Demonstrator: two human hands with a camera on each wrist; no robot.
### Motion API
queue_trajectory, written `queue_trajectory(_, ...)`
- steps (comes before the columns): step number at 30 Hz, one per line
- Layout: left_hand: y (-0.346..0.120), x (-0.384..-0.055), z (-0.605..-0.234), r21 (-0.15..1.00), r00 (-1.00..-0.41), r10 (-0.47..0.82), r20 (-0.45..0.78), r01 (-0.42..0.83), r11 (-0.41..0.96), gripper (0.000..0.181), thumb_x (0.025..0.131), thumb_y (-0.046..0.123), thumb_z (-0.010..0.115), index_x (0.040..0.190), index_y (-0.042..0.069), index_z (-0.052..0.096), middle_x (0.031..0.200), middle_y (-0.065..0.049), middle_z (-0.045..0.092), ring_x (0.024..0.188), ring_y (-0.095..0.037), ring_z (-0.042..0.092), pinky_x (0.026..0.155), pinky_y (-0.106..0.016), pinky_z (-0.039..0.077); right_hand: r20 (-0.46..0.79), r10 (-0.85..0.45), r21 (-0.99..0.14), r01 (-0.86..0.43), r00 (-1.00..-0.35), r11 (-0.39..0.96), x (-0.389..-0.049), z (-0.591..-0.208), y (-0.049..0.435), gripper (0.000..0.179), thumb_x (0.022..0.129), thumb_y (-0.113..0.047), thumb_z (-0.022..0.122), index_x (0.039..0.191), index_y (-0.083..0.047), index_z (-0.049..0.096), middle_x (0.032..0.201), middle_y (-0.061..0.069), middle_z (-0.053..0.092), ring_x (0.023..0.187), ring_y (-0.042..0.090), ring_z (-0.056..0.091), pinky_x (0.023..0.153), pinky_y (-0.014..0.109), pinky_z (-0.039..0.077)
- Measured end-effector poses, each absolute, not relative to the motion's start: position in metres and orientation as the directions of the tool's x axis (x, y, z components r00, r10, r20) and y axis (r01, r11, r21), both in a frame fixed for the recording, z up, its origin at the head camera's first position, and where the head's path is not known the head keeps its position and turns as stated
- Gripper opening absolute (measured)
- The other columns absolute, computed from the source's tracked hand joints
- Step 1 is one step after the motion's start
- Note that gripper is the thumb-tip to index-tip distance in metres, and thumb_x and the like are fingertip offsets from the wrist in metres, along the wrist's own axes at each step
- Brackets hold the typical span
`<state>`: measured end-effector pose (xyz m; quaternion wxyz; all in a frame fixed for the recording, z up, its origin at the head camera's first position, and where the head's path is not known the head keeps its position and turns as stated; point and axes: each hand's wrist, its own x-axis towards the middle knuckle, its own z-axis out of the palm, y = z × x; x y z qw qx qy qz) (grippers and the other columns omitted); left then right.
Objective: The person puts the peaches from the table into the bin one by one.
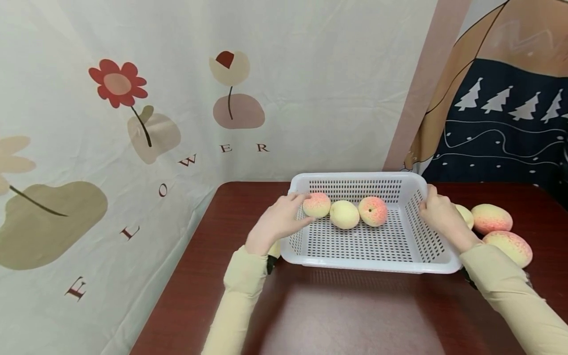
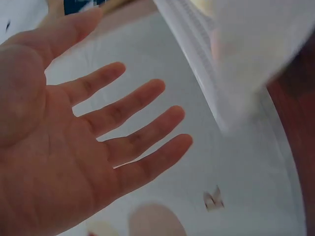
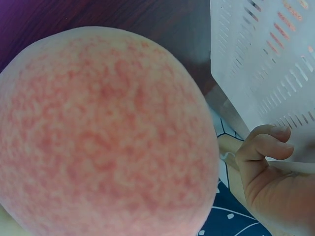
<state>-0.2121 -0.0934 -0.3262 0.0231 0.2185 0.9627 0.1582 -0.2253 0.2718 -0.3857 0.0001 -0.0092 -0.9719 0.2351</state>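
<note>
Looming closest in the right wrist view, a blushed peach [image 3: 108, 137] sits outside the white basket [image 3: 241, 93], whose rim the right hand [image 3: 285, 191] grips with curled fingers. Left wrist view: the left hand [image 2: 59, 142] is spread wide, fingers straight, apart from the basket's edge. Head view: the basket is between both hands, three peaches inside [image 1: 344, 215], others right of it. Its thin, perforated plastic looks light, smooth, slightly flexible; best held by both short rims, level, lest the fruit roll.
</note>
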Motion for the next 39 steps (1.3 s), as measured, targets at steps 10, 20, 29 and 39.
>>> queue_trajectory(10,-0.146,-0.206,-0.349,0.383,-0.961,0.274,0.029,0.264,0.885,0.048,0.088,0.02,0.063,0.133,0.012,0.049,0.13,-0.014,0.055,0.116,-0.037,0.055,0.091,-0.05,0.047,-0.01,0.018,-0.457,0.021,-1.0,0.889,-0.225,-0.387,0.273,0.06,0.095,-0.01,0.032,0.14,0.021,0.006,0.106,0.047,0.047,0.058,0.028,0.064,0.049,0.037,0.052)
queue_trajectory(20,-0.153,-0.208,-0.38,0.341,-0.951,0.283,-0.124,0.227,0.912,0.057,0.081,0.032,0.068,0.132,0.014,0.051,0.132,-0.014,0.053,0.122,-0.039,0.05,0.089,-0.054,0.047,0.003,0.019,-0.454,0.016,-1.0,0.891,-0.225,-0.387,0.273,0.06,0.094,-0.01,0.032,0.139,0.021,0.008,0.104,0.047,0.047,0.056,0.027,0.063,0.047,0.036,0.052)
queue_trajectory(29,-0.155,-0.214,-0.399,0.302,-0.942,0.29,-0.171,0.23,0.925,0.051,0.071,0.03,0.075,0.116,0.015,0.059,0.111,-0.011,0.059,0.098,-0.03,0.059,0.083,-0.044,0.049,-0.005,0.023,-0.448,0.023,-1.0,0.894,-0.225,-0.387,0.272,0.06,0.094,-0.01,0.032,0.14,0.021,0.007,0.105,0.047,0.048,0.056,0.027,0.063,0.047,0.035,0.051)
queue_trajectory(39,-0.155,-0.217,-0.401,0.303,-0.947,0.271,-0.173,0.211,0.929,0.042,0.067,0.033,0.078,0.102,0.014,0.062,0.097,-0.007,0.06,0.081,-0.027,0.058,0.074,-0.04,0.049,-0.009,0.019,-0.457,0.021,-1.0,0.889,-0.225,-0.386,0.272,0.061,0.094,-0.01,0.032,0.14,0.021,0.006,0.105,0.046,0.048,0.056,0.026,0.063,0.047,0.035,0.051)
